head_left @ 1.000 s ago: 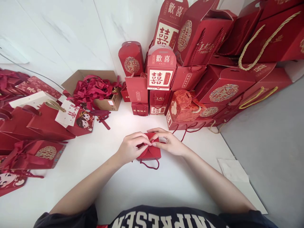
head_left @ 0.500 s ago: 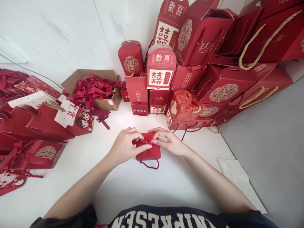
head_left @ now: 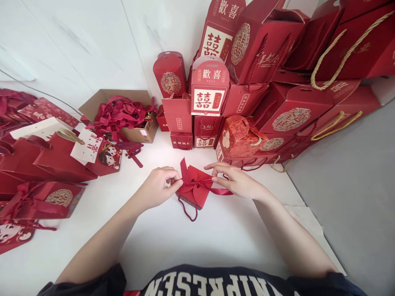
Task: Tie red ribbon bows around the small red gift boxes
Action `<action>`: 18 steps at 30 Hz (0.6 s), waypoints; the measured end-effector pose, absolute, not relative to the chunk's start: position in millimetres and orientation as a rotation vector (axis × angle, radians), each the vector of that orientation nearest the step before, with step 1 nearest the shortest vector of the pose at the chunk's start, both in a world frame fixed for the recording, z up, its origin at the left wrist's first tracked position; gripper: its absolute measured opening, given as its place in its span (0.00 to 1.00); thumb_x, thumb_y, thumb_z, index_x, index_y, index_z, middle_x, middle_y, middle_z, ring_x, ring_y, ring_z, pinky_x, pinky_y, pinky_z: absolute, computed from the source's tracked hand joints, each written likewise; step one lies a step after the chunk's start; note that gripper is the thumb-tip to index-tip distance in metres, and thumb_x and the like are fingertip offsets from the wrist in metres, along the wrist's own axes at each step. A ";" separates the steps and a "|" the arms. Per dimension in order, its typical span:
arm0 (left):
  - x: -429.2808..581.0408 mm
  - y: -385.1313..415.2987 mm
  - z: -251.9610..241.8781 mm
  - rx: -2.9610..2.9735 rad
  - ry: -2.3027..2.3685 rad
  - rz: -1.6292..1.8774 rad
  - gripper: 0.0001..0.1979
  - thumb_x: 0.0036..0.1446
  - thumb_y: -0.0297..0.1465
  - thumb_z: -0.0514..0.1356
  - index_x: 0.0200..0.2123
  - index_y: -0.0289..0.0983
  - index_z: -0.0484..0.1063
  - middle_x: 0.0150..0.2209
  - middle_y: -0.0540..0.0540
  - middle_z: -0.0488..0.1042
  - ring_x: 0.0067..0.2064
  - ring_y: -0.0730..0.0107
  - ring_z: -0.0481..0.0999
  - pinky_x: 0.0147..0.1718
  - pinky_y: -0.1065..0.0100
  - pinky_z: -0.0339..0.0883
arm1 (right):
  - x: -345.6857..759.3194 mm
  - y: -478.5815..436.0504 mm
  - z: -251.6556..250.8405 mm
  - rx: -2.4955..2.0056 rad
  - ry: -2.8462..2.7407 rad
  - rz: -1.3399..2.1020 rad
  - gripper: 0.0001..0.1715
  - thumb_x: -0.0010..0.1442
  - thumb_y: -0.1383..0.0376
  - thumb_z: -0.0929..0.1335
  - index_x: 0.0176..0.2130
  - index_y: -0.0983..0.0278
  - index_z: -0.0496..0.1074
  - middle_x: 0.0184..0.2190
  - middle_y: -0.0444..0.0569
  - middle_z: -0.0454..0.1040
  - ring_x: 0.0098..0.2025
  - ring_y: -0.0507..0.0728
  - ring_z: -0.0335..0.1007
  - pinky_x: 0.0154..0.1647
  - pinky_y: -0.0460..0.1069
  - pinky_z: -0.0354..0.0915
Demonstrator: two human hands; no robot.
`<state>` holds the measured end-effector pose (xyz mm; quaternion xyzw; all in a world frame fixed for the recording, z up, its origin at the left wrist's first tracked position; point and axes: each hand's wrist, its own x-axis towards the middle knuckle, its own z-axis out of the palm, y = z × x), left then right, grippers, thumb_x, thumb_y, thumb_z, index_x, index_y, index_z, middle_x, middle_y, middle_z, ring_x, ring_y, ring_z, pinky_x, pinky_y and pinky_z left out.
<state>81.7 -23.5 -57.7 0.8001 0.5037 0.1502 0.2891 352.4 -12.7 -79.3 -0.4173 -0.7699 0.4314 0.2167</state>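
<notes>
You were at a white desk [head_left: 185,244], smooth top, pale marble-look tile wall [head_left: 77,41] behind, flat grey panel [head_left: 352,172] along the right side, thin cable [head_left: 35,91] running across at far left. Small red box [head_left: 202,197] sat mid-desk between your hands, turned at an angle, its cord handle [head_left: 191,220] lying on your side. Red ribbon [head_left: 220,191] crossed its top, one tail up, one trailing right. Your left hand [head_left: 160,187] had thumb and forefinger pinched on the ribbon's left part; your right hand [head_left: 236,179] pinched its right part, other fingers loosely spread. Pale sheets [head_left: 304,218] lay at the desk's right edge. Cardboard carton [head_left: 135,135] stood back left, heaped with ribbon pile [head_left: 123,115]; its small white label was too small to read. Red boxes were stacked back right. Readable print: 歡喜 and 囍 on the front carry box [head_left: 210,88], 乔迁之喜 on the round-topped box [head_left: 171,82] left of it, 年好合 in gold on the big corded box [head_left: 268,59]. Left group: white tag [head_left: 89,146] with 囍, beside a box [head_left: 109,155] printed with cartoon figures. Your dark shirt [head_left: 216,279] showed upside-down lettering, "PRESEN" legible.
</notes>
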 end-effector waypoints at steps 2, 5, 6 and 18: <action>82.3 -21.6 -59.6 2.212 1.358 0.447 0.06 0.58 0.28 0.56 0.28 0.36 0.69 0.29 0.51 0.67 0.31 0.73 0.66 0.29 0.71 0.61 | 352.8 -13.5 -77.0 -1.186 -2.168 1.167 0.10 0.64 0.62 0.63 0.31 0.61 0.68 0.55 0.49 0.70 0.55 0.59 0.67 0.55 0.56 0.60; 81.3 -19.0 -60.5 2.303 1.208 0.514 0.05 0.57 0.25 0.56 0.34 0.36 0.72 0.37 0.47 0.67 0.38 0.70 0.68 0.38 0.68 0.65 | 350.3 -15.6 -76.2 -1.209 -2.171 1.143 0.09 0.64 0.59 0.65 0.34 0.60 0.68 0.52 0.49 0.71 0.53 0.59 0.68 0.53 0.55 0.61; 80.2 -18.4 -59.9 2.317 1.112 0.512 0.08 0.57 0.23 0.55 0.34 0.37 0.75 0.39 0.47 0.67 0.42 0.69 0.68 0.41 0.67 0.65 | 348.9 -16.4 -76.5 -1.220 -2.151 1.131 0.10 0.64 0.57 0.65 0.36 0.60 0.68 0.52 0.49 0.72 0.52 0.59 0.69 0.53 0.55 0.62; 66.4 -10.7 -52.6 2.450 0.904 0.471 0.08 0.58 0.25 0.59 0.36 0.40 0.78 0.38 0.46 0.67 0.44 0.67 0.67 0.45 0.64 0.64 | 338.9 -16.6 -88.2 -1.004 -2.151 1.007 0.05 0.62 0.63 0.68 0.34 0.60 0.68 0.56 0.48 0.66 0.58 0.58 0.64 0.59 0.55 0.58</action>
